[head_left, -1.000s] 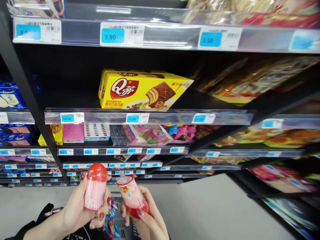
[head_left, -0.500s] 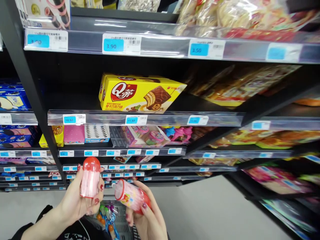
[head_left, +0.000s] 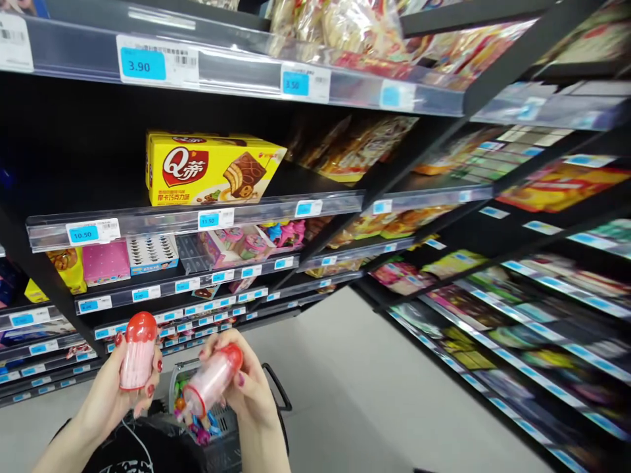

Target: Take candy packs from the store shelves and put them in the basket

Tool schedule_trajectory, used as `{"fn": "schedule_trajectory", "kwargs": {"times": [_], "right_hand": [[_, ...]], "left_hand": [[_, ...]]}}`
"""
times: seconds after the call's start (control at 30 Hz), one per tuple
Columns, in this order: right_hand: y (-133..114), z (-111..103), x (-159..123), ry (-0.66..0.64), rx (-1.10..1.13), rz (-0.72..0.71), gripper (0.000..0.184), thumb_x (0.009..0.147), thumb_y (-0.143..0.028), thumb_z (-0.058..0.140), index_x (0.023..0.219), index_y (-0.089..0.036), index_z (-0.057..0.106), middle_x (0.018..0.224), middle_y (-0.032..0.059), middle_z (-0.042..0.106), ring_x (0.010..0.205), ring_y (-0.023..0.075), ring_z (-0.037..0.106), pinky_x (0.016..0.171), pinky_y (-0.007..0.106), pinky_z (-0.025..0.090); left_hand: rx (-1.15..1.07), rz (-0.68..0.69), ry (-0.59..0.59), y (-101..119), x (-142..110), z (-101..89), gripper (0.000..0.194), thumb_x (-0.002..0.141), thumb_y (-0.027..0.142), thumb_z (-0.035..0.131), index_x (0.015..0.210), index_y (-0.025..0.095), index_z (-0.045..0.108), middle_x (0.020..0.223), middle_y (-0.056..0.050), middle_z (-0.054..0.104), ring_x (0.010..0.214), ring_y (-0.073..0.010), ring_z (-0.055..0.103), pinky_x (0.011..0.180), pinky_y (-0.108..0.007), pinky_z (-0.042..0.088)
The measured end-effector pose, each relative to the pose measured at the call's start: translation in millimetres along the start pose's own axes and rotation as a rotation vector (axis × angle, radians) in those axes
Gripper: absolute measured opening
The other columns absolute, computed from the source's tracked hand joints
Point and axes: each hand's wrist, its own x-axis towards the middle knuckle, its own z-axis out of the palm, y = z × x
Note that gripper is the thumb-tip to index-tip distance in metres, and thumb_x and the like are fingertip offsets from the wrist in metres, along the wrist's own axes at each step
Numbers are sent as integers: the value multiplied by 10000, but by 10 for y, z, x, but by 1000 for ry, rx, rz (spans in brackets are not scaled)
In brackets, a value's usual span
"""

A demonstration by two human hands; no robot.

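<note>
In the head view, my left hand (head_left: 104, 389) is wrapped round a small clear plastic bottle (head_left: 137, 364) with a rounded red cap and pale pink contents. It stands nearly upright, cap at the top. My right hand (head_left: 256, 387) grips a second bottle (head_left: 210, 381) of the same kind. That one lies tilted, its red cap up and to the right, its red-rimmed base down and to the left. The two bottles are apart. Below them is a grey shopping basket (head_left: 224, 424) holding several small colourful packs, partly hidden by my right hand and the second bottle.
In front stand black shelves with clear price-tag rails (head_left: 276, 211). A yellow cake box (head_left: 217, 169) sits on the middle shelf, with a pink box (head_left: 105, 263) lower down. Another shelf row (head_left: 493, 315) runs along the right. Grey floor (head_left: 340, 387) lies between.
My view has turned to the right, showing more of the right-hand shelves. The bottle in my right hand has rotated: its base now points down-left instead of up-left. My left hand keeps its bottle.
</note>
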Motion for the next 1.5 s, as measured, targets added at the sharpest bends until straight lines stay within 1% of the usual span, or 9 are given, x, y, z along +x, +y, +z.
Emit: {"fn": "schedule_trajectory", "kwargs": {"times": [0.17,0.3,0.43,0.63,0.8,0.93,1.17,1.3,1.5], "right_hand": [[178,109,25,-59,568,-93,416,532,-443,755,787,-277,472,684,-35,420,524,84,331,413,147,277],[282,150,65,-22,677,-57,370,568,-414,721,790,-243,479,629,-58,321,504,75,178,408,141,179],[292,185,71,-54,602,-33,304,587,-370,668,804,-238,501,611,-54,343,504,83,158,415,162,174],[272,266,29,-62,499,-120,302,585,-354,662,842,-244,548,635,-36,443,511,81,279,436,167,277],[273,251,-40,-20,252,-113,346,633,-348,717,936,-261,574,850,22,553,597,112,446,479,219,415],[251,286,-83,26,90,-55,381,672,-333,724,1019,-264,583,998,41,558,699,142,545,590,276,496],[270,328,-132,188,-41,8,415,737,-356,680,1122,-279,546,1058,40,580,768,171,595,723,323,509],[292,329,-144,236,-143,-48,481,731,-347,682,1169,-271,498,1129,54,569,839,182,589,746,316,498],[578,375,-95,387,-379,-108,407,629,-283,729,1001,-222,575,909,21,614,782,181,574,715,302,482]], "left_hand": [[-38,-61,48,-12,23,-15,408,847,519,435,993,169,585,706,-12,509,473,-76,378,333,-150,290],[13,-20,78,0,43,-51,436,850,503,438,1128,180,527,707,-18,532,487,-94,392,332,-155,297],[36,-25,93,5,49,-60,452,850,501,436,1155,176,512,716,-22,543,493,-97,395,335,-158,310],[62,-31,93,5,61,-56,418,855,507,419,1065,179,571,714,-20,541,488,-92,392,331,-155,305],[81,-69,35,0,59,-42,443,866,506,388,834,136,630,681,-38,569,482,-104,457,377,-191,376],[148,-74,15,-37,51,-27,525,878,521,337,803,109,654,585,-61,592,520,-153,527,480,-247,453],[105,-66,130,-74,35,-41,446,833,510,477,851,115,683,746,-76,683,584,-136,556,570,-228,473],[130,-54,244,-108,46,-68,410,808,475,540,895,105,694,836,-91,716,719,-182,626,668,-251,504],[105,-73,406,-358,104,-246,435,771,423,617,1097,136,616,952,-113,719,924,-275,653,794,-398,532]]}}
